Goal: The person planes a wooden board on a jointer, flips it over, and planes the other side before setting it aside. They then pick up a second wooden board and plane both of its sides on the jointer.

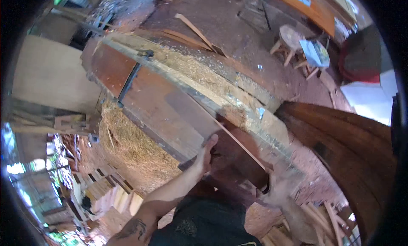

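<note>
A reddish-brown wooden board (240,150) with a thin pale upper edge lies lengthwise on the long flat bed of a woodworking machine (157,101). My left hand (207,152) is against the side of the board, its thumb raised and apart; its other fingers are partly in shadow. At the near end of the board, my right hand (273,188) is closed around it, smeared by motion. A black clamp bar (129,82) crosses the far part of the bed.
Shavings (127,135) are heaped left of the machine, with more sawdust (182,63) along its right side. Wood offcuts (108,190) lie at lower left. A large curved dark timber (340,139) stands at right. Small wooden stools (291,39) are at the upper right.
</note>
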{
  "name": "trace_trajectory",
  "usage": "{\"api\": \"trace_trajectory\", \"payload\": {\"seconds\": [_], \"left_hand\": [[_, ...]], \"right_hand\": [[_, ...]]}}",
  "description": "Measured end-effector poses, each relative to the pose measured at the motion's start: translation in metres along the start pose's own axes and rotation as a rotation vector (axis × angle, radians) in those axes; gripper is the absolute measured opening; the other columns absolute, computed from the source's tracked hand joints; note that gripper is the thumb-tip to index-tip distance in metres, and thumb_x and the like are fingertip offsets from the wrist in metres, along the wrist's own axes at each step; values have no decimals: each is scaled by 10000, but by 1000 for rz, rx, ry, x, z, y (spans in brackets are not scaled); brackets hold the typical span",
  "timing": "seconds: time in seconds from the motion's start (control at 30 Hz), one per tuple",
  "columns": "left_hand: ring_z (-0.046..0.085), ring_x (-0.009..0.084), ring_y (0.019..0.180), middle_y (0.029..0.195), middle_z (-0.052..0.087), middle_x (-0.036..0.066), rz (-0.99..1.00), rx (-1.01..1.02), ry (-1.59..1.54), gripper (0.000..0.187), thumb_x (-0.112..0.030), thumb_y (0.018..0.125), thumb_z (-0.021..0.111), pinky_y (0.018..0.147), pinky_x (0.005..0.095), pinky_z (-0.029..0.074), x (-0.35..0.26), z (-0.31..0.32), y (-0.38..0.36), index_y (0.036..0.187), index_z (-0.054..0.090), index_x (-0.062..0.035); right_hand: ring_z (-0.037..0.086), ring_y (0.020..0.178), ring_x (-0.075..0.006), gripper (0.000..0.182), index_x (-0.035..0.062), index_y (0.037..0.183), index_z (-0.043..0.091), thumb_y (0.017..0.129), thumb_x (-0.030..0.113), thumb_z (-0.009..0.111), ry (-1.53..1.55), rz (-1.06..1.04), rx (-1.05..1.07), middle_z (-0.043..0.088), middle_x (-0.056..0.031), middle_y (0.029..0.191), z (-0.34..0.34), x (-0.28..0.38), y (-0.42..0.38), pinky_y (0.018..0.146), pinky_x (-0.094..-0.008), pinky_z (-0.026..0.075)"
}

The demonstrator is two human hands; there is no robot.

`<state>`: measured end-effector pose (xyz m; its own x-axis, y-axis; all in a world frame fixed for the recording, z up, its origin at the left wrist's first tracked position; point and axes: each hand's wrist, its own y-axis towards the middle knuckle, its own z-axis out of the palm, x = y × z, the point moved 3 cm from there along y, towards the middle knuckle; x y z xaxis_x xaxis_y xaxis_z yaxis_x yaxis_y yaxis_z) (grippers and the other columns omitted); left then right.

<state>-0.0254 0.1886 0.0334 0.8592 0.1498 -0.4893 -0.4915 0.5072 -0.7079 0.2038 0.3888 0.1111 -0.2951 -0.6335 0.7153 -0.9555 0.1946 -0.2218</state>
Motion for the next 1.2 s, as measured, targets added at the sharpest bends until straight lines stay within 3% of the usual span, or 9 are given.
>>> {"api": "trace_trajectory", "payload": {"seconds": [0.07,0.1,0.23,0.43,0.63,0.83,0.93,1.03,1.2], "left_hand": [[624,267,1278,1378,652,105,123,-102,46,699,-591,999,662,1054,444,520,-10,-14,15,1480,550,-97],[612,277,1300,1399,645,111,193,-152,69,717,-591,1004,649,1085,446,502,-18,-21,24,1496,536,-82],[548,301,1368,1482,580,115,208,-257,100,854,-671,979,605,1151,473,431,-59,-2,31,1551,460,-54],[526,318,1366,1468,570,106,413,-306,142,819,-681,985,579,1148,514,413,-84,-17,58,1544,465,-93],[537,309,1347,1450,572,95,424,-320,94,775,-665,996,566,1117,495,441,-105,-27,66,1537,477,-118],[535,300,1351,1460,570,86,392,-306,110,820,-685,976,606,1128,486,434,-107,-29,63,1537,476,-101],[545,303,1342,1466,568,93,362,-291,88,834,-691,970,621,1121,486,444,-108,-19,56,1537,474,-97],[564,319,1326,1425,601,88,258,-317,21,766,-655,980,634,1118,509,456,-92,-17,51,1508,507,-114],[556,328,1336,1430,594,105,320,-227,99,802,-653,960,649,1117,519,456,-85,-11,57,1519,496,-98]], "right_hand": [[739,954,-425,824,-56,1383,543,712,275,890,-50,-108,-109,713,-249,1055,2,-6,21,834,-497,600],[727,972,-467,886,-82,1412,495,709,275,899,-95,-126,-7,708,-280,1101,-3,-4,38,843,-506,602],[641,1218,-491,848,-116,1403,471,760,289,848,-29,-79,103,623,-344,1319,-8,4,86,1067,-524,520],[608,1280,-471,840,-128,1396,464,754,255,848,17,-118,120,601,-341,1350,-18,12,130,1106,-512,493],[593,1307,-464,846,-118,1410,465,758,255,853,63,-114,117,585,-337,1397,-8,22,152,1115,-499,483],[561,1349,-448,935,-59,1511,437,814,418,837,-74,-105,137,565,-284,1478,-36,17,135,1151,-536,437],[601,1293,-493,910,-36,1474,493,852,545,814,-133,-50,105,605,-270,1441,-34,0,108,1114,-556,474],[602,1305,-479,940,-43,1469,494,834,567,824,-171,-79,74,613,-281,1424,-24,-4,104,1113,-541,481],[596,1326,-452,916,-87,1440,490,859,547,805,-80,-19,136,592,-307,1426,-15,-5,104,1118,-509,484]]}}
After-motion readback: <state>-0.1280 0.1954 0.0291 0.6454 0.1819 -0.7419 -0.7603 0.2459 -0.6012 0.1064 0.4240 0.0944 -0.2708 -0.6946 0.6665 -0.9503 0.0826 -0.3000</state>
